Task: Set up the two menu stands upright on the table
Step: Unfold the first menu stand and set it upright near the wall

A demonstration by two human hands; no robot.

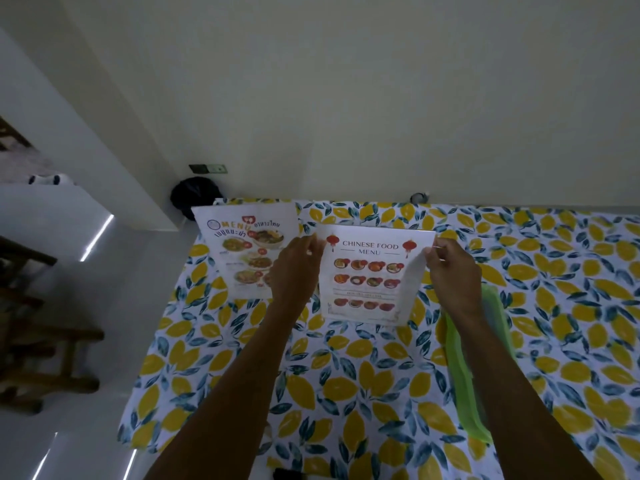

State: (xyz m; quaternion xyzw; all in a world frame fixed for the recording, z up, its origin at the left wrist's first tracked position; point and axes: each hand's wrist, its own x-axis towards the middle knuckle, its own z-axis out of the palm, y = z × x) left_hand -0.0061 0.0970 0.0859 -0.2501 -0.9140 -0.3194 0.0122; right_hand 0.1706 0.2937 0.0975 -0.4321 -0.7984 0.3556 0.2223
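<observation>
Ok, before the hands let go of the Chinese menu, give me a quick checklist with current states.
1. Left hand grip on the Chinese food menu upper left edge: ok.
2. Right hand grip on its upper right edge: ok.
3. Chinese menu upright, print facing the camera: ok.
4. Its base seated flat on the tablecloth: cannot tell.
5. Thai menu standing by itself, untouched, to the left: ok.
6. Green folder clear of the Chinese menu's base: ok, it lies apart on the right.

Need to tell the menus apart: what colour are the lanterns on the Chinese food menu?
Red, flanking the title on the Chinese food menu; only the head view shows it.
</observation>
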